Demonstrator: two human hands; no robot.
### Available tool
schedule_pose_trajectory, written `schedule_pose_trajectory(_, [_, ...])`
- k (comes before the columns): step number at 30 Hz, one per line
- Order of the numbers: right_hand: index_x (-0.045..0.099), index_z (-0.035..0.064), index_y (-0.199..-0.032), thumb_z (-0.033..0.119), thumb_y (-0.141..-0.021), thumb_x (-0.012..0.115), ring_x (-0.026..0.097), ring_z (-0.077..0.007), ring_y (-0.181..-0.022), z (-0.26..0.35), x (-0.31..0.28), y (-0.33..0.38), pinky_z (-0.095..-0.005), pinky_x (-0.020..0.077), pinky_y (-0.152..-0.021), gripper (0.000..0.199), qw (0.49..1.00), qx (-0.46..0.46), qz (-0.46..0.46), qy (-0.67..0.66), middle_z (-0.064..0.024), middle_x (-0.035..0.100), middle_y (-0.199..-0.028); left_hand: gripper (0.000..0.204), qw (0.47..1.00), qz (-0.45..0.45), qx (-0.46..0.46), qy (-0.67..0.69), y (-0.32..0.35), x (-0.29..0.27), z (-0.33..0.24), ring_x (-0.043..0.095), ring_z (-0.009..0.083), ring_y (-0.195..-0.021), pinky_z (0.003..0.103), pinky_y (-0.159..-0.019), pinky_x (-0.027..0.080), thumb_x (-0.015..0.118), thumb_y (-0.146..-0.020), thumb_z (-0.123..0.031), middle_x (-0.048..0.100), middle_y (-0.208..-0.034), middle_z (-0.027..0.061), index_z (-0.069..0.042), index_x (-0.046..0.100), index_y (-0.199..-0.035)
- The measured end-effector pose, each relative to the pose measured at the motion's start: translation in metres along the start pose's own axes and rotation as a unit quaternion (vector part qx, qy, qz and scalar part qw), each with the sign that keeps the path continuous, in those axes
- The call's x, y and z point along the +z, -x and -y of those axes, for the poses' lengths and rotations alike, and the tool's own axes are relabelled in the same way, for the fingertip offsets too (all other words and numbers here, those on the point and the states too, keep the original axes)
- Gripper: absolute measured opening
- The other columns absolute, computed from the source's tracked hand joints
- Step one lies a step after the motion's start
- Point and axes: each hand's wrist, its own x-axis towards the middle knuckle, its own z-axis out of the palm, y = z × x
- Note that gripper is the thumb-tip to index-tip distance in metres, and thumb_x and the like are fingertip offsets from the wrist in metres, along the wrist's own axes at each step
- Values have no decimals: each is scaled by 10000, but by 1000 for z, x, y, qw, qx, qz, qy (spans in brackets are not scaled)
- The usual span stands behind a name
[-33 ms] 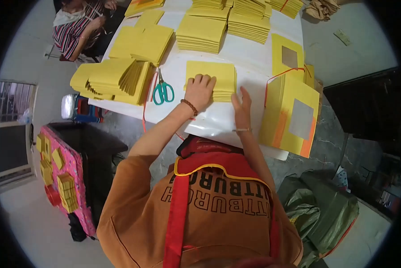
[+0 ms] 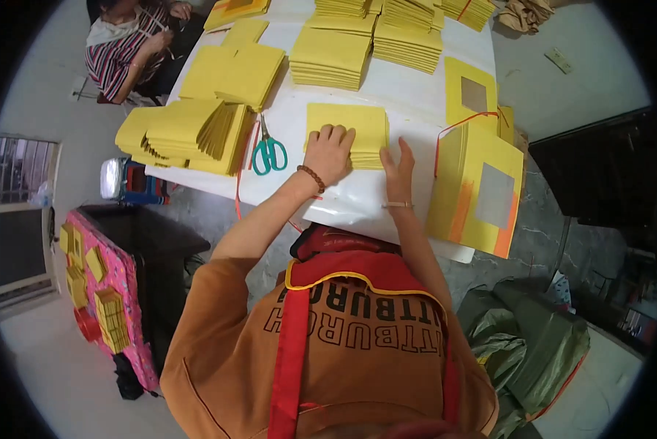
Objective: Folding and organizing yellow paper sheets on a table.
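A stack of folded yellow paper (image 2: 368, 124) lies near the table's front edge. My left hand (image 2: 330, 155) is over its near left corner, fingers bent on the top sheet; the thumb is hidden. Beside the stack's right edge is my right hand (image 2: 399, 174), open, fingers pointing away from me and thumb towards the paper. It seems to hold nothing. Teal-handled scissors (image 2: 269, 155) lie to the left of my left hand, blades pointing away. Further left, a fanned pile of yellow paper (image 2: 189, 135) leans over at the table edge.
More yellow stacks (image 2: 328, 58) stand across the far part of the white table (image 2: 288, 110). A yellow bundle with a grey window (image 2: 474, 186) and red string is at right. A person in a striped top (image 2: 131, 55) sits far left. Small yellow bundles (image 2: 111, 318) lie on a pink cloth.
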Motion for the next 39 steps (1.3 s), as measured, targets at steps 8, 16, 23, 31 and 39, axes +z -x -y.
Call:
schedule_pose_trajectory(8, [407, -44, -1242, 192, -762, 676, 539, -216, -1018, -32, 29, -27, -300, 427, -865, 599, 985, 126, 37, -108, -151, 541, -1145, 744, 914, -88, -325, 225, 40, 46, 67, 526, 334, -1029, 400, -858, 431, 642, -757, -410, 513, -1120, 276, 88, 366, -1237])
schedule_pose_trajectory(16, [342, 65, -1320, 191, -724, 683, 515, -173, -1023, -10, 5, -18, -308, 414, -765, 698, 947, 233, 93, -200, -92, 489, -1252, 847, 577, 82, -458, 671, 18, 24, 70, 624, 243, -842, 317, -730, 512, 755, -697, -303, 541, -1065, 265, 173, 281, -1213])
schedule_pose_trajectory(23, [133, 104, -1402, 142, -708, 697, 475, -212, -1100, -13, -7, -17, -346, 397, -876, 895, 951, 198, 100, -216, -140, 402, -1322, 714, 624, 82, -373, 682, 29, 46, 79, 566, 222, -955, 319, -822, 488, 749, -676, -105, 514, -1092, 162, 86, 281, -1181])
schedule_pose_trajectory(31, [-137, 125, -1407, 123, -596, 804, 384, -273, -1205, -8, -10, -12, -366, 322, -1008, 1242, 956, 12, 173, -237, -152, 277, -1379, 993, 654, 69, -172, 733, 30, 1, 70, 355, 228, -1230, 350, -1028, 301, 754, -640, -60, 336, -1337, 95, -76, 113, -1398])
schedule_pose_trajectory(39, [-39, 25, -1399, 142, -544, 851, 423, -213, -1173, -14, -8, -7, -362, 326, -1015, 1239, 970, -49, 197, -134, -114, 418, -1276, 1096, 920, 117, -3, 374, 44, 59, 95, 373, 296, -1232, 359, -1033, 298, 832, -552, -267, 332, -1367, 160, -58, 162, -1394])
